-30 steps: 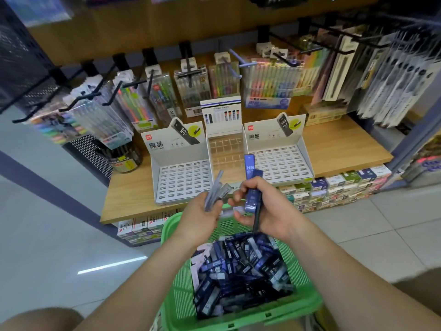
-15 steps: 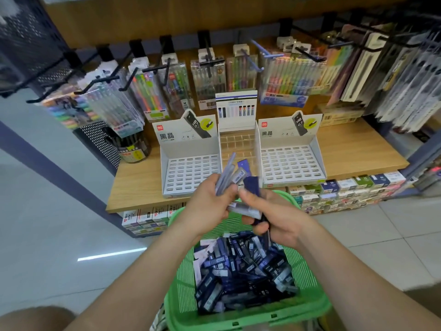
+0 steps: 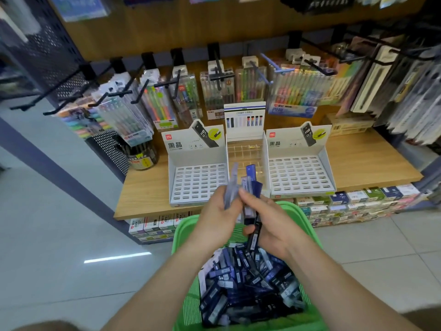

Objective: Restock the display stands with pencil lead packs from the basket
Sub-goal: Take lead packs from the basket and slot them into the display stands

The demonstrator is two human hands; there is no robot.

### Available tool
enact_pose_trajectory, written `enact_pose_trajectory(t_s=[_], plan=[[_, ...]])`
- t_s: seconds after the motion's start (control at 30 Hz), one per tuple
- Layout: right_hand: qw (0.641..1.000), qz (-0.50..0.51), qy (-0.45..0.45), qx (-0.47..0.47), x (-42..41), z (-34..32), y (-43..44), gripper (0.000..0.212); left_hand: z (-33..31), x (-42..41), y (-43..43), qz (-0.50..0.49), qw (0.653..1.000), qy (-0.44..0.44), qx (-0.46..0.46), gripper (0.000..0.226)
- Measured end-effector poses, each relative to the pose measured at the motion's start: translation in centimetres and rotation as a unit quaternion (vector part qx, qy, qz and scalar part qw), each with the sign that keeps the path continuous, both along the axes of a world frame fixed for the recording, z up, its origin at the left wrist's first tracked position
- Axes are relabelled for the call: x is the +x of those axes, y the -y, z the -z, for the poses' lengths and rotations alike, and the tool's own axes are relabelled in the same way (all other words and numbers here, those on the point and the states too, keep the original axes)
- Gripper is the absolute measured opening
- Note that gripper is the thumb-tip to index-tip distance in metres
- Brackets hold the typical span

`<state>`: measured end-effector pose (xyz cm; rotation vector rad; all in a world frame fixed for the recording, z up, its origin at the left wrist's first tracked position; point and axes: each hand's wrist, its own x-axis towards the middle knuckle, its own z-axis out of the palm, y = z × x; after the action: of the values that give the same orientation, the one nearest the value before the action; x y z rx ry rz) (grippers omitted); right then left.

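While we look down through the head view, we enter the following.

1. Green basket: low centre, on the near side of the table. It holds a loose heap of pencil lead packs, dark blue and black, lying at all angles.
2. Left hand: above the basket's far rim. Its fingers are curled round a fan of packs, clear and blue, which stands upright above the fist.
3. Right hand: touching the left. Its thumb pins one dark pack, marked HB 0.7, against the fingers. That pack hangs down toward the heap, and one fingertip rests against the fan.
4. Left display stand: white card on the table, with a sloping tray of slot rows and a printed backboard.
5. Right display stand: a match for the left stand, apart from it.
6. Clear stand: between the two, with a gridded tray and a white header card behind it.
7. Pen cup: at the table's left end.
8. Hanging pen sets: on black hooks above the table.
9. Small boxes: stacked in rows beneath the table edge.
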<state>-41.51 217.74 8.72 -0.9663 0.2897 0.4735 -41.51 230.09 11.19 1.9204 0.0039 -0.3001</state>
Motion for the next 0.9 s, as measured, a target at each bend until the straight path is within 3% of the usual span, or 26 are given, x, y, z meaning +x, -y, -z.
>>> enact_pose_trajectory(t_s=[0.13,0.3,0.47,0.57,0.63,0.7,0.8,0.9], plan=[[0.999,-0.018,0.022,0.027,1.2,0.3,-0.9,0.052,-0.3,1.1,-0.4,0.088,0.971,0.106,0.196,0.038],[0.998,-0.04,0.028,0.044,2.4,1.5,-0.8,0.032,0.8,2.4,-1.9,0.17,0.921,0.062,0.345,0.069],[0.996,-0.036,0.017,0.085,3.9,2.9,-1.2,0.035,1.3,3.9,-2.2,0.224,0.946,-0.036,0.23,0.072],[0.995,-0.003,-0.013,0.097,5.1,3.4,-1.8,0.031,1.9,5.3,-2.3,0.207,0.94,0.039,0.267,0.067],[0.996,0.028,-0.031,0.073,5.9,4.0,-1.9,0.031,2.6,6.3,-2.3,0.155,0.961,0.084,0.216,0.05],[0.995,0.057,-0.053,0.054,6.5,4.8,-2.1,0.014,3.1,7.7,-2.1,0.11,0.972,0.109,0.174,0.033],[0.994,0.08,-0.062,0.051,7.3,5.6,-2.5,0.013,3.8,9.5,-2.0,0.081,0.993,0.032,0.078,0.026],[0.994,0.098,-0.049,-0.011,8.3,6.2,-2.4,0.019,4.4,11.5,-2.8,0.05,0.995,-0.08,-0.03,0.018]])
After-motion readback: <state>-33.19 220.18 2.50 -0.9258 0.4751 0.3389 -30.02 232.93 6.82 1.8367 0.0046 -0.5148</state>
